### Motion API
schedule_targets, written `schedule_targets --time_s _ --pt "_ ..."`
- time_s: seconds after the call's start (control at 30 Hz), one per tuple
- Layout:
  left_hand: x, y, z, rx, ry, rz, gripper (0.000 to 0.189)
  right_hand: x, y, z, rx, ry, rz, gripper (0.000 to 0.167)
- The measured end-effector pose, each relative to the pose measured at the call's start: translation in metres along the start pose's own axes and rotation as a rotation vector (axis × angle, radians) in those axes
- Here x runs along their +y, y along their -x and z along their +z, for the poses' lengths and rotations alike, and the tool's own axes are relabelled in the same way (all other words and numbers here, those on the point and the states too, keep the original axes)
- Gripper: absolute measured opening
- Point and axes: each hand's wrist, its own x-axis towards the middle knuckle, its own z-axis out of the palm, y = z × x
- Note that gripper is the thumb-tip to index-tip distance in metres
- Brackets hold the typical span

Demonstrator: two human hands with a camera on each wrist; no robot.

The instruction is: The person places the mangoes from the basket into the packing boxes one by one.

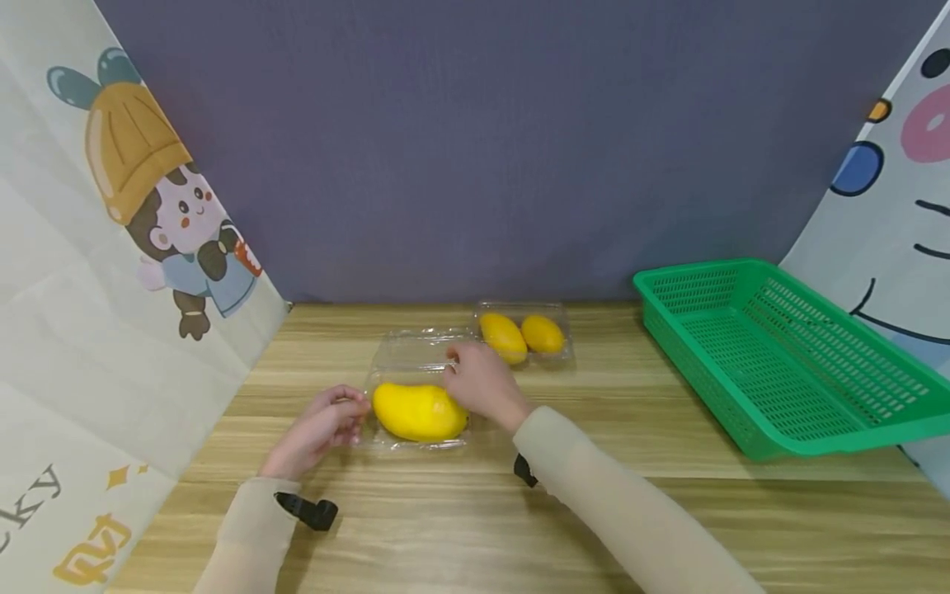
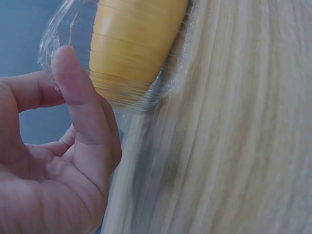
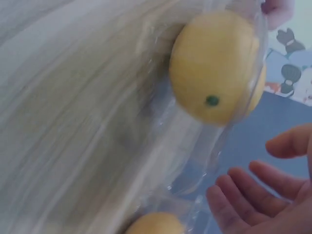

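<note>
A clear plastic clamshell box point(image 1: 386, 440) lies on the table with its lid point(image 1: 419, 351) folded back. Bright yellow mango fruit point(image 1: 419, 412) fills its base; a green stem spot shows on the mango point(image 3: 214, 68) in the right wrist view. At the box's left end, my left hand point(image 1: 326, 429) pinches the clear rim between thumb and finger point(image 2: 80, 92). My right hand point(image 1: 482, 381) hovers over the box's right side, near the lid. Its fingers point(image 3: 243, 195) are loosely bent, with nothing between them, close to the plastic edge in the right wrist view.
Behind to the right, another clear box point(image 1: 567, 346) holds two yellow mangoes point(image 1: 543, 334). A green slatted plastic basket point(image 1: 750, 437) stands at the table's right. A dark panel point(image 1: 475, 148) closes off the back, and printed cartoon sheets point(image 1: 67, 272) flank both sides.
</note>
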Motion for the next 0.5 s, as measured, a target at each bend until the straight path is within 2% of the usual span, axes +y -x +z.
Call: schedule_targets --time_s 0.17,0.27,0.33,0.4,0.5 --pt "-0.001 0.002 -0.004 -0.010 0.002 -0.004 0.028 0.017 -0.002 -0.001 0.031 -0.112 0.137 0.031" --pt "-0.002 0.004 -0.006 -0.017 0.002 -0.007 0.028 0.026 -0.003 0.003 0.054 -0.115 0.170 0.018" --pt "-0.002 0.006 -0.007 -0.025 0.000 -0.005 0.029 0.030 -0.005 0.006 0.055 -0.137 0.195 0.015" --pt "-0.003 0.007 -0.008 -0.026 -0.002 -0.004 0.029 0.032 -0.006 0.007 0.035 -0.233 0.233 0.018" --pt "-0.004 0.008 -0.010 -0.027 0.005 -0.003 0.028 0.034 -0.009 0.008 -0.004 -0.467 0.318 0.024"
